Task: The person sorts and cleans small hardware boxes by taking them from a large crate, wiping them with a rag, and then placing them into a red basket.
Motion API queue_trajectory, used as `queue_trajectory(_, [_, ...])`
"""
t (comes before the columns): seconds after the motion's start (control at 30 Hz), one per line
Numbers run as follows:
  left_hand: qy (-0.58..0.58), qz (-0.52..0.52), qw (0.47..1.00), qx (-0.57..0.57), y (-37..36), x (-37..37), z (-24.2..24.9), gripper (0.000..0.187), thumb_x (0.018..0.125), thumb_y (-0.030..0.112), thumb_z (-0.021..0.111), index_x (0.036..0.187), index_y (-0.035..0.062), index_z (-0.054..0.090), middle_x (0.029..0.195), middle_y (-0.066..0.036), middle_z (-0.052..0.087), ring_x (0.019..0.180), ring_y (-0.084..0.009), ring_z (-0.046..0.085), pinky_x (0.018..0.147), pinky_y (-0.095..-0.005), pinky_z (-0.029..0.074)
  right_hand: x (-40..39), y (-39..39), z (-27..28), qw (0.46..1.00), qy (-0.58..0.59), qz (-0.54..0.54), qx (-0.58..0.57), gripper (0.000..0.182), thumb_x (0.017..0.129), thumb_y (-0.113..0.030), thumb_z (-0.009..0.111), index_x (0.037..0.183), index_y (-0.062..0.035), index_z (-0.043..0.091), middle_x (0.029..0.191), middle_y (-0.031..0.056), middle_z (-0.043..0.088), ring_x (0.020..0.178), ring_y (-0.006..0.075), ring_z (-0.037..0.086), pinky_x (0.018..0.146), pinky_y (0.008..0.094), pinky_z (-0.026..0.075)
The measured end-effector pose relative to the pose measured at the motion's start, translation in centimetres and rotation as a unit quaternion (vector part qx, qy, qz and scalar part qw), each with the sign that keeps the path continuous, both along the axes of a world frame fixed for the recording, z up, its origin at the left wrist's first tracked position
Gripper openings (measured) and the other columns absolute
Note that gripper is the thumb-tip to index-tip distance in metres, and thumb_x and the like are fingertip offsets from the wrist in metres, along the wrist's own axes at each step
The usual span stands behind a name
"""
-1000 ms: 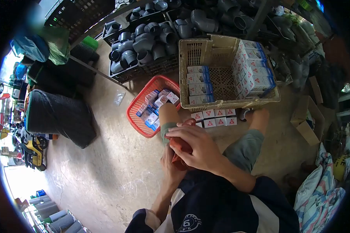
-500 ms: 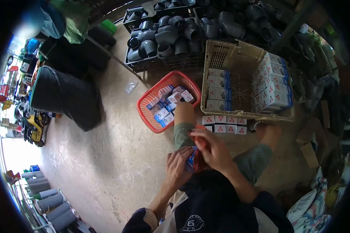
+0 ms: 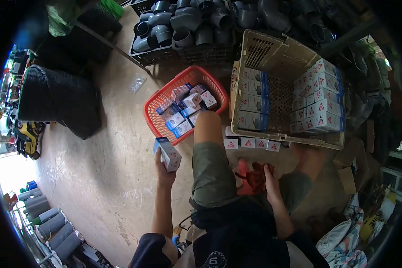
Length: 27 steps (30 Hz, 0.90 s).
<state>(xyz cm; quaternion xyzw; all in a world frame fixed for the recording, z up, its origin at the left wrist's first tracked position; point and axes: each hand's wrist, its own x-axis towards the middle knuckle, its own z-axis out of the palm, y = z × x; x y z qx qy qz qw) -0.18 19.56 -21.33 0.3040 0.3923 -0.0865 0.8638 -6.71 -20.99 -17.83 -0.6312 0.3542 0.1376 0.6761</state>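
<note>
My left hand (image 3: pixel 165 173) grips a small white and blue carton (image 3: pixel 169 156), held out over the floor to the left of my knee. A red basket (image 3: pixel 152 117) of similar cartons, lying in a loose jumble, stands just beyond it. In my right hand (image 3: pixel 273 183) is a crumpled red cloth (image 3: pixel 254 178), held between my legs; its exact kind is hard to make out. Past that hand, a row of white cartons (image 3: pixel 248 143) with red triangle marks lies against the front of a beige crate (image 3: pixel 272 135).
Stacked cartons (image 3: pixel 321 114) fill the crate's right side, with another column (image 3: pixel 251 102) on its left. Behind are black crates (image 3: pixel 154 57) of grey pipe elbows (image 3: pixel 187 22). A dark mesh roll (image 3: pixel 60 100) stands left, a clear plastic bag (image 3: pixel 138 84) near the basket.
My hands, together at my lap earlier, have moved apart. The left carried a carton out to the left; the right stays with the red cloth. The view has shifted slightly.
</note>
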Motion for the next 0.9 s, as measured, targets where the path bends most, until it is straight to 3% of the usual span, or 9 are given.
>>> queue_trajectory(0.13, [0.087,-0.028,0.989,-0.119,1.5,4.4,-9.5,0.043,0.091,0.040,0.066,0.121,0.0087,0.061,0.109,-0.009,0.066,0.098,-0.0261,0.066,0.082,-0.0409,0.056,-2.0,-2.0,-2.4,0.996,0.086,-0.005,-0.031,0.048,0.106,-0.040,0.052,0.131,0.0002,0.058,0.125,0.0119,0.063,0.113,0.0220,0.060,0.098,0.0335,0.045])
queue_trajectory(0.33, [0.010,-0.200,0.962,0.185,0.3,18.4,-22.1,0.043,0.092,0.041,0.065,0.123,0.0115,0.062,0.106,-0.009,0.066,0.102,-0.0239,0.065,0.076,-0.0411,0.057,-1.7,-1.9,-3.4,0.994,0.038,0.063,-0.075,0.044,0.106,-0.037,0.050,0.122,0.0022,0.062,0.117,0.0137,0.066,0.110,0.0236,0.061,0.098,0.0353,0.044])
queue_trajectory(0.37, [0.079,-0.202,0.956,0.200,-0.6,21.7,-20.2,0.045,0.092,0.044,0.065,0.123,0.0106,0.063,0.104,-0.009,0.066,0.103,-0.0238,0.064,0.075,-0.0428,0.057,-1.6,-1.6,-3.2,0.994,0.034,0.071,-0.076,0.043,0.107,-0.036,0.049,0.121,0.0026,0.063,0.116,0.0141,0.067,0.110,0.0237,0.061,0.098,0.0354,0.044])
queue_trajectory(0.47, [-0.013,-0.212,0.938,0.273,-2.8,27.1,-16.7,0.054,0.091,0.052,0.064,0.121,0.0071,0.065,0.103,-0.012,0.067,0.098,-0.0247,0.066,0.074,-0.0442,0.056,-2.0,-2.0,-3.9,0.983,0.056,0.118,-0.128,0.039,0.107,-0.031,0.048,0.122,0.0027,0.062,0.114,0.0140,0.067,0.109,0.0239,0.062,0.098,0.0340,0.044])
queue_trajectory(0.57, [0.044,-0.070,0.879,0.469,-1.1,29.5,-24.2,0.061,0.091,0.057,0.062,0.120,0.0039,0.065,0.101,-0.013,0.067,0.093,-0.0228,0.066,0.074,-0.0397,0.055,-1.0,-1.2,-2.2,0.987,0.042,0.114,-0.108,0.037,0.107,-0.028,0.047,0.122,0.0028,0.062,0.113,0.0149,0.068,0.108,0.0250,0.063,0.097,0.0343,0.045])
queue_trajectory(0.67, [0.035,-0.221,0.880,0.420,-2.7,24.8,-17.4,0.062,0.093,0.054,0.062,0.126,0.0009,0.061,0.110,-0.014,0.067,0.100,-0.0191,0.063,0.078,-0.0331,0.052,-0.9,-1.2,-2.0,0.981,0.047,0.135,-0.130,0.038,0.107,-0.029,0.047,0.122,0.0029,0.061,0.114,0.0163,0.068,0.108,0.0258,0.064,0.096,0.0356,0.046])
queue_trajectory(0.77, [-0.061,-0.179,0.915,0.356,-3.5,16.7,-14.9,0.046,0.097,0.035,0.064,0.132,0.0056,0.058,0.112,-0.009,0.066,0.094,-0.0147,0.063,0.078,-0.0316,0.051,-0.8,-1.1,-2.5,0.979,0.037,0.143,-0.138,0.039,0.106,-0.030,0.048,0.124,0.0022,0.061,0.114,0.0186,0.069,0.108,0.0281,0.065,0.095,0.0371,0.047])
queue_trajectory(0.83, [-0.098,-0.209,0.892,0.390,-2.4,9.9,-12.8,0.045,0.102,0.034,0.058,0.134,0.0020,0.054,0.117,-0.009,0.064,0.107,-0.0183,0.062,0.086,-0.0342,0.051,-0.9,-1.2,-3.4,0.979,0.037,0.148,-0.131,0.039,0.106,-0.032,0.050,0.125,0.0012,0.061,0.112,0.0202,0.069,0.107,0.0324,0.066,0.093,0.0384,0.049])
queue_trajectory(0.9, [-0.065,-0.236,0.913,0.327,-4.1,3.6,-4.8,0.054,0.105,0.044,0.050,0.139,0.0024,0.051,0.128,-0.011,0.061,0.116,-0.0202,0.060,0.093,-0.0357,0.051,-1.0,-1.1,-3.5,0.977,0.032,0.158,-0.138,0.040,0.105,-0.033,0.051,0.124,0.0003,0.061,0.109,0.0217,0.069,0.105,0.0364,0.067,0.091,0.0403,0.050])
